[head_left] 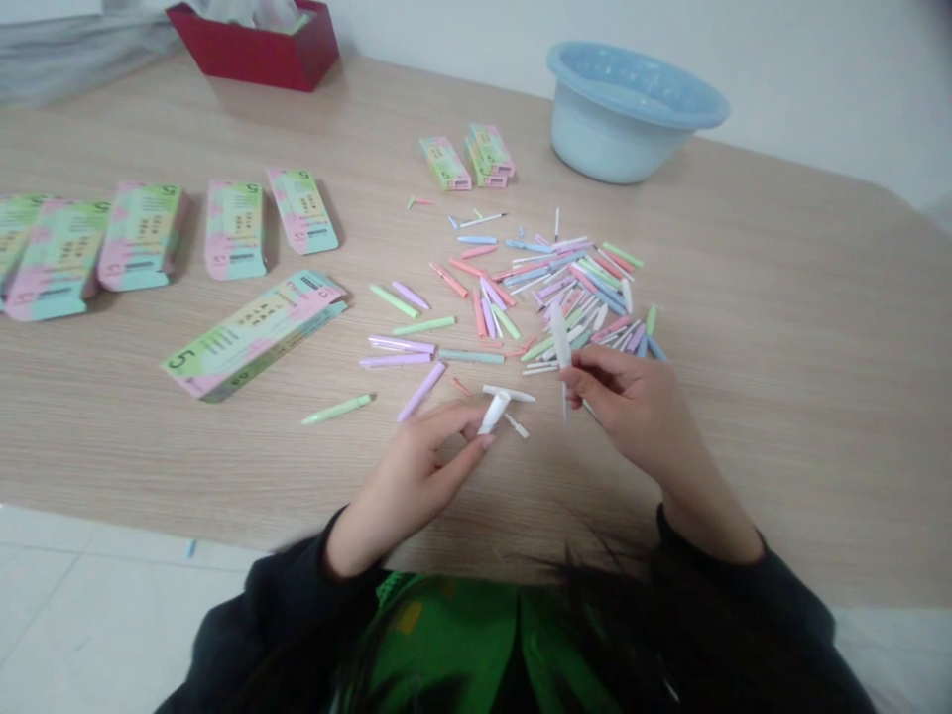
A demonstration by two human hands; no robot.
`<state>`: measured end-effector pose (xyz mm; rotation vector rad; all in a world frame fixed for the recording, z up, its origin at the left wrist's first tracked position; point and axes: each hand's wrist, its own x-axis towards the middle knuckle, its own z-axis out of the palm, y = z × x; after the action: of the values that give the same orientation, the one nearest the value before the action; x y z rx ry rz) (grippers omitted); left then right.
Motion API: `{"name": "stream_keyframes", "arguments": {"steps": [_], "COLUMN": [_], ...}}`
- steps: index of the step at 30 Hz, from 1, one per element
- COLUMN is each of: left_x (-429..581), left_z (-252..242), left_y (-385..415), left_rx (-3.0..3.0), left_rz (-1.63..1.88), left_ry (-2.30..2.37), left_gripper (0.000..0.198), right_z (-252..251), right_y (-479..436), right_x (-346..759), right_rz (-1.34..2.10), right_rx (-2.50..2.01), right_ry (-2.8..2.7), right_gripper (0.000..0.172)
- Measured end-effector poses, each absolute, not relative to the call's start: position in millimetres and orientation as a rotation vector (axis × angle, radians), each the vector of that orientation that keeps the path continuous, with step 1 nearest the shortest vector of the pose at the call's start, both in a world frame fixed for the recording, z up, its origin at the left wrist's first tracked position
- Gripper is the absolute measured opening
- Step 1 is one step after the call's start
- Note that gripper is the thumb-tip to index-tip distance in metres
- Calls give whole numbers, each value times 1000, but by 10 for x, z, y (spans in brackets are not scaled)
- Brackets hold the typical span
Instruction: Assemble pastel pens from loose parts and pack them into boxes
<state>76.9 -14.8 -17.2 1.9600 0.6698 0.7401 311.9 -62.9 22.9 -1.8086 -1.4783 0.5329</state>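
Note:
My left hand (pixel 423 461) pinches a short white pen part (pixel 493 413) between thumb and fingers, one end pointing up. To its right, my right hand (pixel 632 407) grips a long white pen part (pixel 560 335), held nearly upright at the front of the pile. The two parts are apart. Beyond my hands lies a loose heap of pen pieces (pixel 587 283) in pink, purple, green, blue and white, with thin refills among them. Small white pieces (pixel 515 426) rest by my left fingertips. Further left lies a green pen piece (pixel 338 410).
Printed cardboard boxes (pixel 234 228) stand in a row on the left, with a long box (pixel 253 332) lying nearer. Small boxes (pixel 446 164) sit at the back beside a blue basin (pixel 625 119). A red container (pixel 260 50) is at the far left of the wooden table (pixel 803 377).

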Motion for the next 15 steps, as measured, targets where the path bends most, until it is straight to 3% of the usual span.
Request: {"name": "stream_keyframes", "arguments": {"steps": [6,15], "left_x": [921,925], "left_z": [-160,-165], "left_y": [-244,-243], "left_rx": [1956,1944], "left_rz": [718,724], "left_ry": [567,531], "left_gripper": [15,17], "right_z": [391,338], "right_y": [-744,-712], "right_x": [2897,2790], "right_rz": [736,723], "right_rx": [-1241,-1112], "right_ry": [-1102,-1041], "right_gripper": [7,7]}}
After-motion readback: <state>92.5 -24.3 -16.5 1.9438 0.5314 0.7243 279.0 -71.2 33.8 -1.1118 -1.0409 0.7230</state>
